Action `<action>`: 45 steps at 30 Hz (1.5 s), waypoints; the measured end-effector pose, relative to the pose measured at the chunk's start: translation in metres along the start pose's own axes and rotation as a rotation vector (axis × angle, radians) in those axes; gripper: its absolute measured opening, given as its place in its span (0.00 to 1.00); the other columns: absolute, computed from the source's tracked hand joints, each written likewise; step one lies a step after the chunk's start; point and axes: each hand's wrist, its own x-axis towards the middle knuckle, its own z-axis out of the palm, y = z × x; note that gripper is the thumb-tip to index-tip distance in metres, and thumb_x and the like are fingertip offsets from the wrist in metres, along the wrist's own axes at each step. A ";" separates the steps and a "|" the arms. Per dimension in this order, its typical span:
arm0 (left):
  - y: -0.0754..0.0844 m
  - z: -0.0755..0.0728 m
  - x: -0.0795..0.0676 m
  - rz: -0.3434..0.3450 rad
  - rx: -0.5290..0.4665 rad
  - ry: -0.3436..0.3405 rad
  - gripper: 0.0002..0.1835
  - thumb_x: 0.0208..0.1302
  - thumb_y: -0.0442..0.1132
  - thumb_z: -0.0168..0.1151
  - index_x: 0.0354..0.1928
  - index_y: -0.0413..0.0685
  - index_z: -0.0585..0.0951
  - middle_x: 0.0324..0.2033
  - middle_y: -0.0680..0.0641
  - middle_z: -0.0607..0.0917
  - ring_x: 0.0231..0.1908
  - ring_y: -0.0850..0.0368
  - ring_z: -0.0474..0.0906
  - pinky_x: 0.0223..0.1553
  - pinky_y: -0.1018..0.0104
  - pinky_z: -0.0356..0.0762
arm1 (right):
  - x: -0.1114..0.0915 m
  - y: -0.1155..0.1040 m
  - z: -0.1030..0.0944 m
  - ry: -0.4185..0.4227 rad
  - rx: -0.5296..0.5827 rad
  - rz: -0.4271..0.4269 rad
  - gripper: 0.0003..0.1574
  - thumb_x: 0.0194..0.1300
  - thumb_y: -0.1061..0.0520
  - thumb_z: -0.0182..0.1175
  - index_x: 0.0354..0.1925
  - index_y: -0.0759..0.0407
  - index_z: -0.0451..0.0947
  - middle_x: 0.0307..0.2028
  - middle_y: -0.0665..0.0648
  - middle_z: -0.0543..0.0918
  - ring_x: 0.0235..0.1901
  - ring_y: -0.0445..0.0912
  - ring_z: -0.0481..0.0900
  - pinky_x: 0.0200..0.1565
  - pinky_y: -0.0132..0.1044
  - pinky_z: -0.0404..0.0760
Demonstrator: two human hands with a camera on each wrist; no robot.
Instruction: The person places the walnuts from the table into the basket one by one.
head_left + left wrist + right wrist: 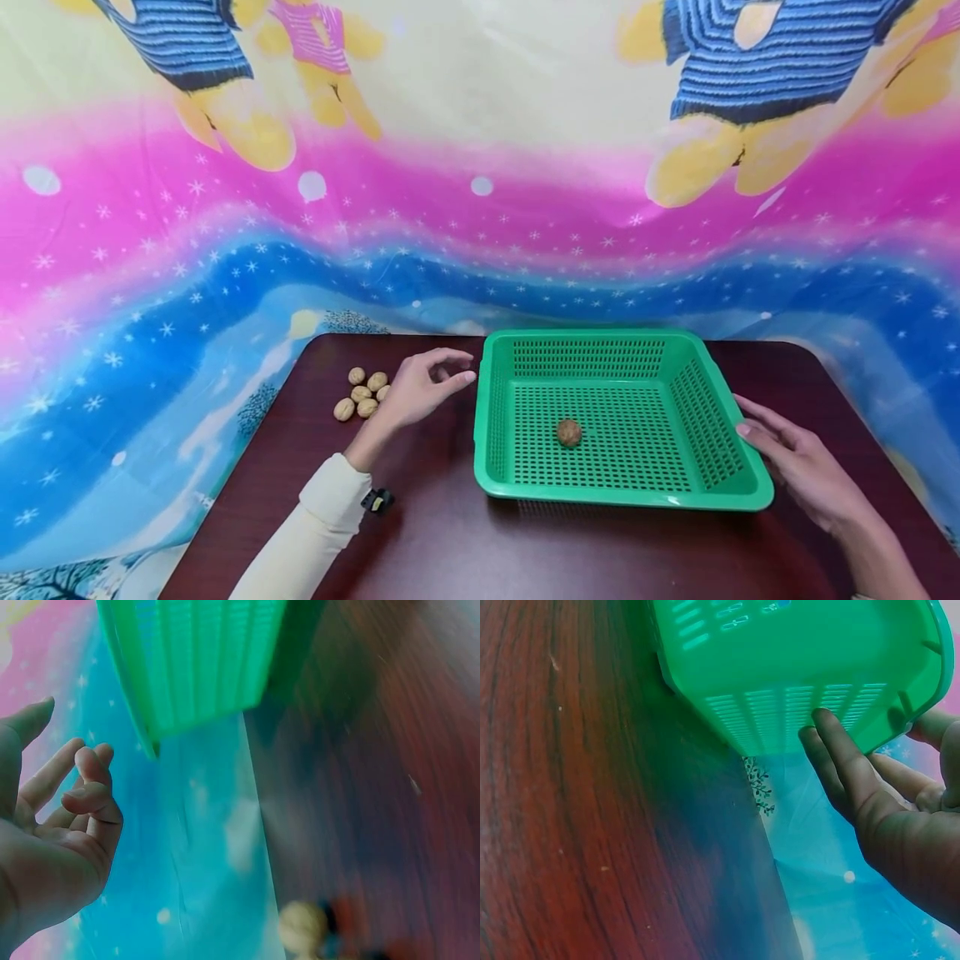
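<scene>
In the head view a green plastic basket (622, 498) with slotted walls stands on the table, with one walnut (569, 432) on its floor. My left hand (427, 385) hovers just outside the basket's left rim, fingers loosely bent and nothing between them. The left wrist view shows that same hand (67, 825) apart from the basket (202, 667). On the right side, my right hand (806, 467) holds the basket's rim with the thumb at the top edge. Its fingers (847, 754) lie against the outer wall in the right wrist view.
Several walnuts (362, 394) lie grouped on the dark wooden table (420, 533), left of the basket and partly behind the left hand. A colourful printed cloth (480, 217) hangs behind the table's back edge and surrounds its sides.
</scene>
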 end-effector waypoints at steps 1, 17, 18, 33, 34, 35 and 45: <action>-0.003 -0.004 -0.003 -0.004 0.008 0.010 0.18 0.72 0.50 0.73 0.60 0.56 0.89 0.33 0.49 0.89 0.30 0.57 0.81 0.29 0.66 0.75 | 0.000 0.000 0.000 0.007 -0.009 0.004 0.39 0.89 0.58 0.44 0.88 0.53 0.43 0.61 0.29 0.83 0.53 0.37 0.90 0.44 0.43 0.91; -0.064 -0.048 -0.057 -0.192 0.130 0.090 0.19 0.73 0.47 0.72 0.62 0.50 0.87 0.43 0.44 0.92 0.35 0.52 0.86 0.36 0.64 0.79 | -0.006 0.001 0.000 0.085 -0.063 0.043 0.39 0.88 0.56 0.47 0.88 0.53 0.47 0.58 0.26 0.83 0.52 0.31 0.88 0.44 0.37 0.90; -0.068 -0.050 -0.059 -0.201 0.144 0.096 0.19 0.73 0.47 0.72 0.61 0.49 0.88 0.45 0.44 0.92 0.35 0.53 0.86 0.35 0.65 0.79 | -0.006 0.001 0.000 0.084 -0.057 0.042 0.39 0.88 0.57 0.47 0.88 0.52 0.47 0.58 0.26 0.83 0.52 0.32 0.88 0.44 0.37 0.90; -0.099 -0.059 -0.089 -0.262 0.246 0.129 0.17 0.73 0.42 0.72 0.58 0.43 0.89 0.47 0.44 0.93 0.31 0.60 0.82 0.33 0.70 0.77 | -0.013 0.001 0.003 0.087 -0.003 0.021 0.38 0.87 0.60 0.48 0.87 0.51 0.52 0.58 0.30 0.85 0.53 0.33 0.89 0.47 0.32 0.89; -0.100 -0.059 -0.091 -0.267 0.242 0.129 0.17 0.73 0.42 0.73 0.58 0.43 0.89 0.47 0.44 0.93 0.31 0.61 0.82 0.33 0.70 0.77 | -0.013 0.001 0.004 0.091 -0.008 0.021 0.38 0.87 0.60 0.49 0.87 0.52 0.53 0.58 0.31 0.85 0.53 0.33 0.89 0.47 0.32 0.89; -0.100 -0.059 -0.092 -0.270 0.233 0.131 0.17 0.73 0.42 0.73 0.58 0.43 0.88 0.47 0.44 0.92 0.30 0.60 0.82 0.32 0.70 0.77 | -0.013 0.000 0.004 0.094 -0.012 0.022 0.38 0.87 0.60 0.49 0.87 0.52 0.53 0.58 0.31 0.85 0.53 0.32 0.89 0.47 0.32 0.89; -0.106 -0.059 -0.093 -0.264 0.254 0.136 0.15 0.69 0.36 0.75 0.56 0.44 0.89 0.48 0.44 0.91 0.29 0.58 0.83 0.32 0.71 0.78 | -0.013 0.001 0.005 0.075 0.017 0.021 0.39 0.88 0.60 0.47 0.87 0.51 0.49 0.59 0.32 0.85 0.54 0.32 0.88 0.47 0.32 0.89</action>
